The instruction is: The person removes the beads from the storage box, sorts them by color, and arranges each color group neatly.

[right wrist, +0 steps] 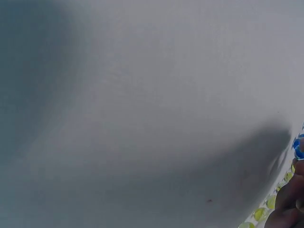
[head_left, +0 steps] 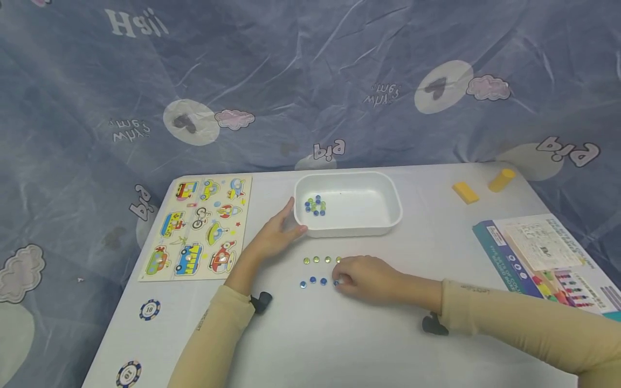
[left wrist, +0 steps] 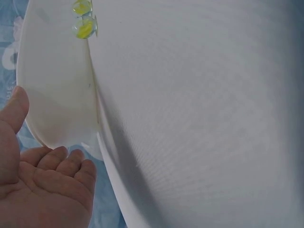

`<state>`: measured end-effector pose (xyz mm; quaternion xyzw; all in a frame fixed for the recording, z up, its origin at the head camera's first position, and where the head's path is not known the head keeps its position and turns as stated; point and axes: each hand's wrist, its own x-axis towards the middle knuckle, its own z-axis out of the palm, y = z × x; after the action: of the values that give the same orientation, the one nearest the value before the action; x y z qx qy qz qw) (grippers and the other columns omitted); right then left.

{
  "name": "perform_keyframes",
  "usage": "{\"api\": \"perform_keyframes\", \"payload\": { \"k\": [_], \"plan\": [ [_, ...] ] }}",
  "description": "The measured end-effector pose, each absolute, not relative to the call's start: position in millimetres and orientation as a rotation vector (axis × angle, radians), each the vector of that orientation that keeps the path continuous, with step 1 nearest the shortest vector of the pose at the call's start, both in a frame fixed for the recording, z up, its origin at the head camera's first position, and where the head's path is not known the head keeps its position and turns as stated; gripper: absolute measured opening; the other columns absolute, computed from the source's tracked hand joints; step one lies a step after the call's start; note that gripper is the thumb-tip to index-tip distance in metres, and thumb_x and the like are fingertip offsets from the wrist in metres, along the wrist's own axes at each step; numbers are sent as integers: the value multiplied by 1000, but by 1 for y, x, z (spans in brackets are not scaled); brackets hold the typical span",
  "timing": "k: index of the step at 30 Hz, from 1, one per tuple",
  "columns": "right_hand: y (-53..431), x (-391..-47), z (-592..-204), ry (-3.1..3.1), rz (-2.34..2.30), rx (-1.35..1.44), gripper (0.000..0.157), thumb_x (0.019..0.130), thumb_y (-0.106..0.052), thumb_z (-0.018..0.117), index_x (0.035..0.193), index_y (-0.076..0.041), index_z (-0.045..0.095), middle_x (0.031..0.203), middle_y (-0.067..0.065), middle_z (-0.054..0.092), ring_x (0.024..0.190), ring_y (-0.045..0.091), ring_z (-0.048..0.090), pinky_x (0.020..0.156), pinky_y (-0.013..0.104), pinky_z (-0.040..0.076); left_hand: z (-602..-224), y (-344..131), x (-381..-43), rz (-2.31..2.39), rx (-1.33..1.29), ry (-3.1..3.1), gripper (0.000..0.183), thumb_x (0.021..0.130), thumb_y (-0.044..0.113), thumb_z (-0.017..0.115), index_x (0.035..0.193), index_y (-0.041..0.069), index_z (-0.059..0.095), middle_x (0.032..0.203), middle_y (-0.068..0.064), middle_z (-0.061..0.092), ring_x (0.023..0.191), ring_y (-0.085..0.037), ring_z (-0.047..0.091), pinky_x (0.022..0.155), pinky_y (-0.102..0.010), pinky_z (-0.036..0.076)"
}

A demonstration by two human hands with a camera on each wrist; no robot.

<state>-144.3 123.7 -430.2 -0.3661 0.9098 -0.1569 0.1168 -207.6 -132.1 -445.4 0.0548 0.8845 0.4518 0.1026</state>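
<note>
My left hand (head_left: 276, 235) is at the left end of a white tray (head_left: 346, 232), fingers extended along its side and thumb by the near corner. The left wrist view shows that hand's palm and fingers (left wrist: 71, 164) against the tray's rim. Below the tray lie a row of yellow-green marbles (head_left: 316, 259) and, nearer me, a row of blue marbles (head_left: 312, 280). My right hand (head_left: 366, 277) pinches the blue marble (head_left: 336, 283) at the right end of its row, fingers curled, partly covering the last yellow-green marble. Several blue and yellow-green marbles (head_left: 316, 213) sit inside the tray's left part.
On the left lies a wooden vehicle puzzle board (head_left: 194, 229), with two poker chips (head_left: 150, 310) nearer me. A yellow block (head_left: 466, 192) and a yellow cylinder (head_left: 502, 180) are at the back right. In front of them lies a printed box (head_left: 548, 264). A patterned cloth (head_left: 310, 81) hangs behind the table.
</note>
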Motion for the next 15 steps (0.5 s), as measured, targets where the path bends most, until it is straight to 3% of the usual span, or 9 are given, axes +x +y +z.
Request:
{"api": "perform_keyframes", "payload": {
  "k": [15],
  "plan": [
    [120,-144,-435,2654,-455,-1092,13,86,-31,67,96,-24,69,65,-17,47,57,1,45,53,17,39,-446,-133,-208,1320,179,2612,83,86,52,61,150,39,10,159,5,16,147,-21,15,120,-46,16]
  ]
}}
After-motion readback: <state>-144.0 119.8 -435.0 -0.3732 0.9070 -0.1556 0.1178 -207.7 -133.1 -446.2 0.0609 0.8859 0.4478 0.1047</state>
